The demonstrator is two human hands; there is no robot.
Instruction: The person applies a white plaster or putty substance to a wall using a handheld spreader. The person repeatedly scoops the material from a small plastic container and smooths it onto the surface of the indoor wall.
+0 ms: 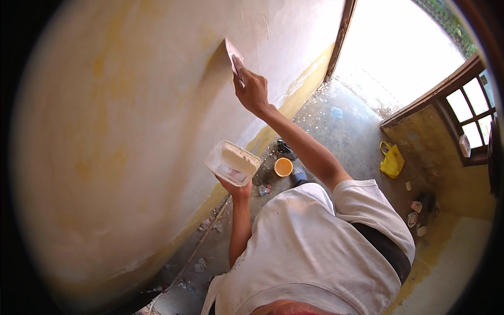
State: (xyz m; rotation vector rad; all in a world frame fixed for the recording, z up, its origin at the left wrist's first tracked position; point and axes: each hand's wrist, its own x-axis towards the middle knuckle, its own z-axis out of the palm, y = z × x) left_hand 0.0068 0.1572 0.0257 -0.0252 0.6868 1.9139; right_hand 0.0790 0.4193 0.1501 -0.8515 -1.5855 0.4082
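My right hand [252, 90] is stretched far out, its fingers closed round a flat, pale putty knife [233, 53] whose blade is against or very close to the wall [173, 79]. Whitish filler covers much of that wall, with yellow paint showing through in patches. Lower down, my left hand [234, 186] holds up a white rectangular plastic tub [249, 159] from beneath. Some pale paste lies inside the tub, and its walls are smeared. Most of the left fingers are hidden under it.
On the floor [336, 142] stand an orange bucket [283, 167] and a dark object [285, 147] beside my sandalled foot [300, 174]. A thin pole [202, 239] lies along the wall's base among scraps. A yellow bag [391, 160] rests near the window wall; a bright doorway [399, 52] opens beyond.
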